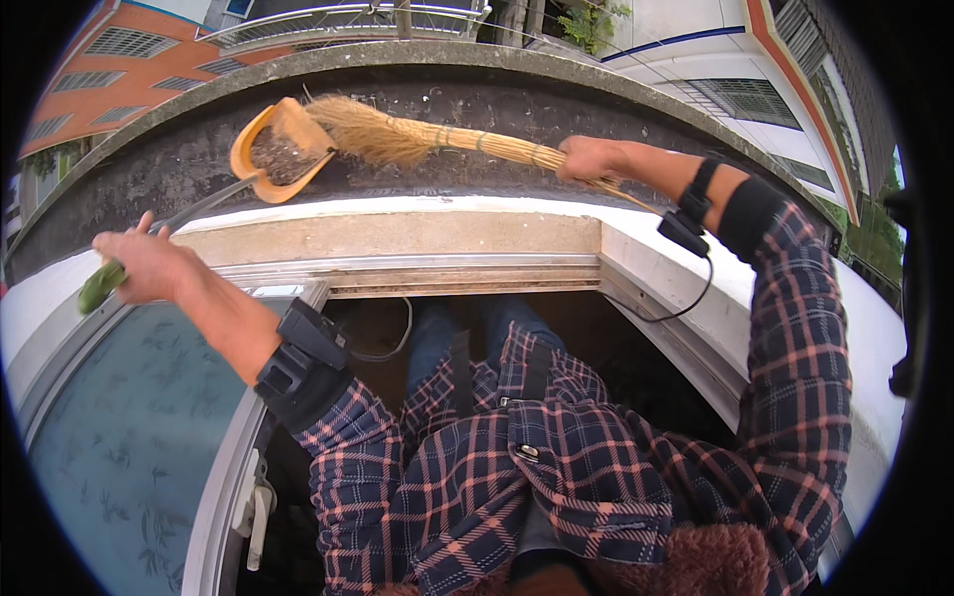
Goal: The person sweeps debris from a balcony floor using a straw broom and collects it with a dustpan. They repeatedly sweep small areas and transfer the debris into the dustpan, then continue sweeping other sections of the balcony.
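Note:
My left hand (149, 263) is closed round the long grey handle of an orange dustpan (242, 149), near the handle's green end (100, 286). Brownish debris (281, 157) lies in the pan, which is out over the dark ledge beyond the window. In my right hand (593, 161) is a straw broom (477, 141), gripped at its thin bound end. Its bushy bristles (370, 129) reach left to the pan's right side, overlapping its edge; whether they touch the debris I cannot tell.
I stand at an open window with a metal sill track (462, 273). A frosted sliding pane (139, 427) with a white handle (260, 521) fills the left side. Past the dark ledge (586, 109) runs a concrete rim (417, 57), with buildings beyond. A cable (696, 298) hangs from my right wrist.

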Demonstrator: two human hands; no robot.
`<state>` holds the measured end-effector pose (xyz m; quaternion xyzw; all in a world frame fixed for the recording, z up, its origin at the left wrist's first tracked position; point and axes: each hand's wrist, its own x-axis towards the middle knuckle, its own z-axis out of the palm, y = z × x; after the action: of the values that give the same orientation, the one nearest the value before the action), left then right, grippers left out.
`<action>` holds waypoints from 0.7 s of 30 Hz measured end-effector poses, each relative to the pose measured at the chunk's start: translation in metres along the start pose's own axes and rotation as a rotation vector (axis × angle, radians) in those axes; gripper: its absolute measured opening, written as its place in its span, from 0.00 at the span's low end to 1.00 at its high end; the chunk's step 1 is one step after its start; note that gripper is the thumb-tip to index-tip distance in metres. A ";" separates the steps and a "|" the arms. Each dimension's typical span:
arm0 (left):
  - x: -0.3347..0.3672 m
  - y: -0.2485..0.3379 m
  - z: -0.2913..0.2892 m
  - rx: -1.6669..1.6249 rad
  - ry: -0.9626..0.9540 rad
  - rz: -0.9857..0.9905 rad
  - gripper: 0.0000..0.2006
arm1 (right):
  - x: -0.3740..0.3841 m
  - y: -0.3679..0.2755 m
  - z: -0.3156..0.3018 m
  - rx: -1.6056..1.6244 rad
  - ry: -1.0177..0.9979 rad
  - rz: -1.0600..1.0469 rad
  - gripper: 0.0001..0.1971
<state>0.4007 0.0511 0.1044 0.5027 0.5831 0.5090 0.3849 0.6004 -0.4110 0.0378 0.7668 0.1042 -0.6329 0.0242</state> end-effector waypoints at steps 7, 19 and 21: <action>0.011 0.013 0.002 0.035 0.087 0.081 0.17 | 0.102 -0.014 0.034 0.305 -0.014 0.023 0.31; 0.003 0.008 0.006 0.006 0.055 -0.032 0.15 | 0.022 0.108 -0.044 -0.494 0.294 0.232 0.33; 0.000 0.005 0.007 0.010 0.029 -0.050 0.15 | 0.000 0.112 -0.067 -0.440 0.289 0.223 0.33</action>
<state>0.4087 0.0520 0.1077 0.4823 0.6038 0.5035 0.3864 0.6860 -0.5091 0.0406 0.8321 0.1564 -0.4726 0.2446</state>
